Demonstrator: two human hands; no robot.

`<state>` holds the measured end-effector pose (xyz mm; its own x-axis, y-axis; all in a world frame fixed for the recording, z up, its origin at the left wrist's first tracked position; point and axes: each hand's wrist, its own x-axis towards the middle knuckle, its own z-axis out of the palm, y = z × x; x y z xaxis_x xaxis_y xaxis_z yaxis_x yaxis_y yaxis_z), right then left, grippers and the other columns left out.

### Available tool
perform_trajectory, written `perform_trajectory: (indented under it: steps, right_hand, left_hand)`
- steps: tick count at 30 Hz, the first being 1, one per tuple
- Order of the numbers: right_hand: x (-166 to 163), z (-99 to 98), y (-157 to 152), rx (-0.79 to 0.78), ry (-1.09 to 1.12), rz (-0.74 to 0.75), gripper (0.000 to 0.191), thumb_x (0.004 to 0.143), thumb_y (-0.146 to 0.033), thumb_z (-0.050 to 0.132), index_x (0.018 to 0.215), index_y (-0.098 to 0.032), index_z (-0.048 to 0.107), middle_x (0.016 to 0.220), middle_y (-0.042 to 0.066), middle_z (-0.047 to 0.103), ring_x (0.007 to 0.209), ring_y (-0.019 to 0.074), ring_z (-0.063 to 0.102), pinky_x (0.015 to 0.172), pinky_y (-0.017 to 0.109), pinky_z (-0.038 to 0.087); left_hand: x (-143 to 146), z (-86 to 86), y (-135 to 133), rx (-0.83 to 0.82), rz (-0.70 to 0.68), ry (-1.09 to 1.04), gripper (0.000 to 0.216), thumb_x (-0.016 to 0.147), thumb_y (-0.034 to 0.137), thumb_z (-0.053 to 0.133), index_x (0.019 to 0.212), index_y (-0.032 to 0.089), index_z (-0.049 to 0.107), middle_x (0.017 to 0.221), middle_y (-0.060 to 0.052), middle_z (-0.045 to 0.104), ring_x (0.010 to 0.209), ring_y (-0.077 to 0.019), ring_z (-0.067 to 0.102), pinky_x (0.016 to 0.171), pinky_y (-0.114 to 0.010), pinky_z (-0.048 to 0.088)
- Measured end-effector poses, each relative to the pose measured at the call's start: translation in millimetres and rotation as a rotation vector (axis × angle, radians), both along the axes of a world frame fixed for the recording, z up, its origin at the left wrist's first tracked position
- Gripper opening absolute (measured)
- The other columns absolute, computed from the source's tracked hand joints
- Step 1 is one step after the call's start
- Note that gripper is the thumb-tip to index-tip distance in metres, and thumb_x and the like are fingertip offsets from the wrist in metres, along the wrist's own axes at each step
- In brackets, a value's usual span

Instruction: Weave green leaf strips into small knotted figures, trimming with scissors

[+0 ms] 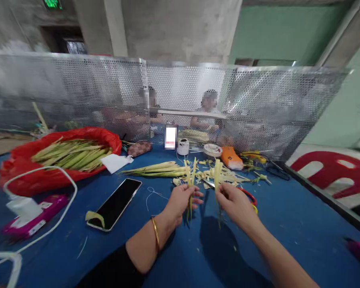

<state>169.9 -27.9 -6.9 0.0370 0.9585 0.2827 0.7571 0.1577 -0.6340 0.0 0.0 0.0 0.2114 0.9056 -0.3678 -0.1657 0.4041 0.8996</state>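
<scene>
Left hand (182, 199), right hand (232, 201): grip closed, each pinching leaf strips (189, 176).

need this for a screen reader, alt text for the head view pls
Two bare hands, left hand and right hand, each hold upright pale green leaf strips above a blue table. A phone and a red bag of leaves lie left.

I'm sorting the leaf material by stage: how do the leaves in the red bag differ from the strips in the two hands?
The leaves in the red bag lie flat in a thick, greener pile. The strips in the left hand and right hand are few, thin, yellower and held upright. Both are long, narrow plant pieces.
</scene>
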Motion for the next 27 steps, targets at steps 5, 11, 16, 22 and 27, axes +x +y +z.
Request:
perform_trajectory:
  steps: [5, 11, 16, 22, 27]
  right_hand:
    - [-16, 0.0, -5, -0.031, 0.12, 0.001, 0.014, 0.083, -0.03, 0.042, 0.071, -0.024, 0.04, 0.058, -0.004, 0.052, 0.053, 0.0155, 0.053, 0.053, 0.025, 0.035]
    - [-27, 3.6, -14, -0.042, -0.028, 0.055, 0.011, 0.084, -0.027, 0.044, 0.074, -0.023, 0.045, 0.06, -0.001, 0.061, 0.052, 0.0161, 0.056, 0.051, 0.024, 0.032]
    - [-37, -3.0, -17, -0.032, -0.278, 0.096, 0.011, 0.086, -0.023, 0.043, 0.078, -0.021, 0.05, 0.063, 0.002, 0.065, 0.056, 0.0181, 0.059, 0.051, 0.026, 0.026]
    - [-38, -4.8, -18, 0.032, -0.356, 0.19, 0.017, 0.089, -0.02, 0.044, 0.095, -0.02, 0.06, 0.08, 0.005, 0.071, 0.068, 0.0198, 0.065, 0.054, 0.027, 0.028]
    - [-31, 1.5, -16, 0.124, -0.14, 0.139, 0.02, 0.09, -0.035, 0.049, 0.082, -0.022, 0.063, 0.076, 0.002, 0.065, 0.067, 0.0167, 0.06, 0.06, 0.026, 0.037]
  left_hand:
    - [4, -2.2, -8, -0.012, -0.04, -0.085, 0.013, 0.079, 0.025, 0.065, 0.083, 0.013, 0.066, 0.076, -0.006, 0.069, 0.06, -0.0119, 0.064, 0.054, -0.021, 0.047]
    - [5, -5.4, -9, 0.024, 0.018, -0.074, 0.017, 0.074, 0.028, 0.069, 0.081, 0.012, 0.07, 0.075, -0.005, 0.068, 0.065, -0.012, 0.061, 0.054, -0.02, 0.045]
    - [8, -18.9, -6, 0.045, -0.03, -0.113, 0.029, 0.063, 0.037, 0.077, 0.07, 0.01, 0.068, 0.058, -0.002, 0.061, 0.054, -0.0114, 0.056, 0.055, -0.022, 0.044]
    - [9, -23.3, -6, 0.055, -0.028, -0.213, 0.029, 0.058, 0.034, 0.079, 0.068, 0.01, 0.065, 0.058, -0.002, 0.063, 0.055, -0.0114, 0.056, 0.057, -0.022, 0.043]
    - [6, -11.9, -5, 0.096, 0.013, -0.16, 0.023, 0.067, 0.032, 0.073, 0.073, 0.012, 0.062, 0.062, 0.0, 0.062, 0.051, -0.0085, 0.052, 0.053, -0.021, 0.04]
